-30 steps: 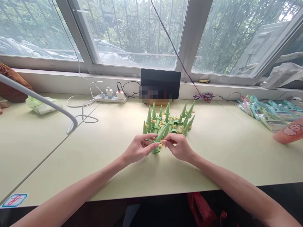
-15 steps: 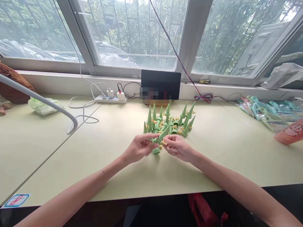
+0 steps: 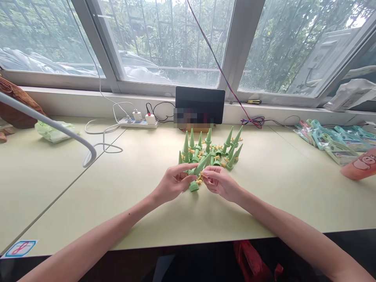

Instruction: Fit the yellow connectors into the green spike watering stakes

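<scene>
My left hand (image 3: 172,182) is closed around a green plastic watering spike (image 3: 202,164), whose pointed end tilts up and away to the right. Fingers and thumb of my right hand (image 3: 221,182) pinch a small yellow valve piece (image 3: 202,173) against the spike's side; my fingertips partly cover it. Just below, the round green threaded end of a spike (image 3: 194,187) shows; whether it belongs to the held one I cannot tell. Right behind my hands, several similar green spikes (image 3: 229,139) with yellow valves stand or lie in a cluster.
A dark tablet screen (image 3: 199,103) leans at the back by the window. Left of it lies a white power strip (image 3: 138,123) with cables. Packaged teal clips (image 3: 337,143) and a pink bottle (image 3: 360,164) are at the right. A grey curved bar (image 3: 58,127) crosses the left side.
The yellow piece in my right hand has moved slightly up and left, closer against the spike. My left hand keeps its hold on the spike.
</scene>
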